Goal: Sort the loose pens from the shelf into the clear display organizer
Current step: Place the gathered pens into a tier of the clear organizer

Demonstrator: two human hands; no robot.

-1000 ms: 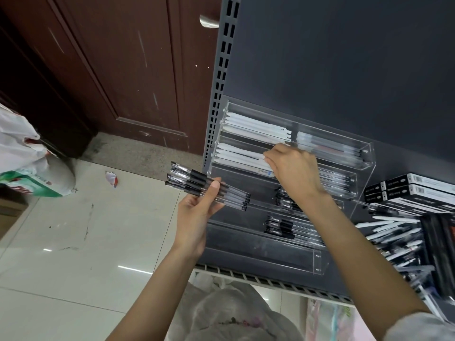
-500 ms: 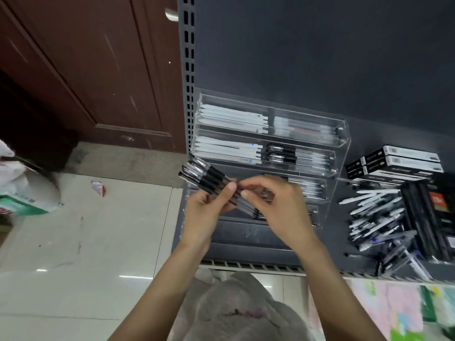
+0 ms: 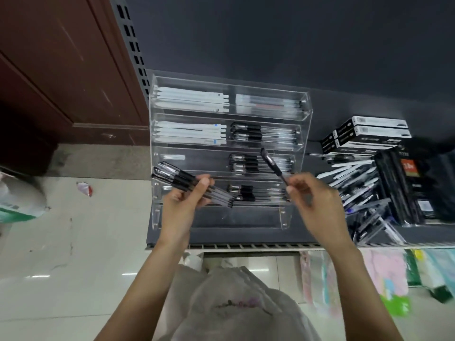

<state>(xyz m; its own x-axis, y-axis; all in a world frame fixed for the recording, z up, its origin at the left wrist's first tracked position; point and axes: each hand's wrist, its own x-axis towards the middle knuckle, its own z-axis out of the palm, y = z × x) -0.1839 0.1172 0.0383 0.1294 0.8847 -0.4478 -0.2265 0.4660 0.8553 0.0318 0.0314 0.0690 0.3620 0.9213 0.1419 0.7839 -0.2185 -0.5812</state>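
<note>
At 12 o'clock, organizer (image 3: 229, 148). Left hand (image 3: 183, 203) clamps pen bundle (image 3: 189, 185); right hand (image 3: 312, 200) pinches single pen (image 3: 272, 166). Light, rigid, smooth; grip mid-barrel.

Black-and-white boxes (image 3: 366, 134) stacked on the shelf, a brown door (image 3: 61, 70), crumpled wrapper (image 3: 85, 188) on the floor.

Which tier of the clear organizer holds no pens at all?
The bottom, front-most tier of the clear organizer. Every tier above holds white or black pens; this one shows only dark shelf through it.
</note>
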